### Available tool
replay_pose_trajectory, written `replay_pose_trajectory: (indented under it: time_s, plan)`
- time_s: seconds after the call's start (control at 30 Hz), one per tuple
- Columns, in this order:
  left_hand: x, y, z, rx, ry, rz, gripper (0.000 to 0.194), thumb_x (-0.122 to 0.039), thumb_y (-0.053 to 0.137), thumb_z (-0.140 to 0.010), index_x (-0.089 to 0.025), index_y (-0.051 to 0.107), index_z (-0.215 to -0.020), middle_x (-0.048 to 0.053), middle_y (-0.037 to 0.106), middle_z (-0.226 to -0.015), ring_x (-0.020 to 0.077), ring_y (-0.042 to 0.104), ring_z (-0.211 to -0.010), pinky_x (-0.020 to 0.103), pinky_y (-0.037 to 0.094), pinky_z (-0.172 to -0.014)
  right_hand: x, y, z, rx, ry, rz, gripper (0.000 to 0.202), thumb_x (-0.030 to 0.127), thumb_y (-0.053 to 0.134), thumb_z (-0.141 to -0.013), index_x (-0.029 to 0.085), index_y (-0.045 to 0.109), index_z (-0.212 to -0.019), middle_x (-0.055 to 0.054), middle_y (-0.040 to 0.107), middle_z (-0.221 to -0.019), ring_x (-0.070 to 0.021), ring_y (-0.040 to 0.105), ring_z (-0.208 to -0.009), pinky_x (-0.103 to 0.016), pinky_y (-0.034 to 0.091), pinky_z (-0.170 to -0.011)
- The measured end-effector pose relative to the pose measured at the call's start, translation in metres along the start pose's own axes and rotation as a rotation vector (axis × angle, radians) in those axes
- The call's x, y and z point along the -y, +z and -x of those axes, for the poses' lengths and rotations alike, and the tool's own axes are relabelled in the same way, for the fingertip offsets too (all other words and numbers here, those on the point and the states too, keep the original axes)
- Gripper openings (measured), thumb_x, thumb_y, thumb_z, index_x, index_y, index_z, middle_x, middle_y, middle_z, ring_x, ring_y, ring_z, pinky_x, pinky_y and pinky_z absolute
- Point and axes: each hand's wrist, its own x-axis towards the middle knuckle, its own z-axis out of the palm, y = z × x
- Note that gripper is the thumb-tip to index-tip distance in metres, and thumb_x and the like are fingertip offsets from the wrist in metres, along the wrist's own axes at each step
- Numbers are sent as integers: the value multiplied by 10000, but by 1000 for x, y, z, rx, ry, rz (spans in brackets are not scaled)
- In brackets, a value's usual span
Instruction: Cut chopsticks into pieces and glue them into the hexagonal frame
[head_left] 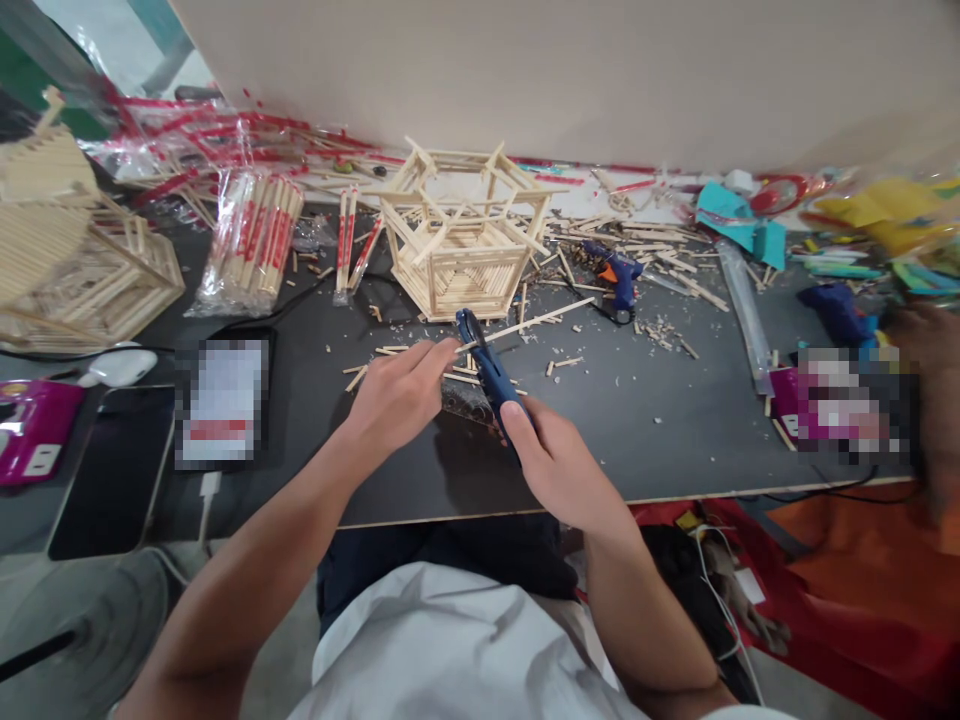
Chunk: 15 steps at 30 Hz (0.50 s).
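Apparent cutting step: the left hand point(401, 392) pinches a wooden stick point(551, 318); the right hand point(559, 455) grips blue pliers point(493, 375). The next move likely calls for steady alignment.

- Your shirt point(450, 640) is white, shaded to pale grey in the hollows, its plain cloth loose and creased with soft folds.
- Just beyond the shirt, your lap is covered by a very dark, navy-to-black lower garment point(450, 548); whether it is long or short you cannot tell from this view.
- To the left of the shirt, your left forearm point(277, 545) and left hand point(397, 395) are bare.
- To its right, your right forearm point(645, 600) and right hand point(566, 460) are bare too.
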Motion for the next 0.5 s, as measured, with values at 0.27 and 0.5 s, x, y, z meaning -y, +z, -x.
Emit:
replay_pose_trajectory:
  time_s: [0.27, 0.5]
  plan:
    - [2, 8, 2, -9, -69, 50, 320, -73, 431, -916, -152, 685, -1093, 53, 744, -853, 141, 707, -760, 211, 528, -710, -4, 12, -4, -36, -15, 72, 500, 568, 237, -1029, 208, 548, -877, -63, 673, -845, -196, 607, -760, -302, 397, -698]
    - [5, 8, 1, 8, -118, 102, 326, -49, 434, -892, -132, 694, -1070, 63, 738, -824, 159, 703, -751, 252, 548, -743, -2, 17, -7, -76, -50, 150, 503, 538, 225, -1038, 195, 559, -885, -93, 685, -884, -199, 612, -759, -296, 402, -700]
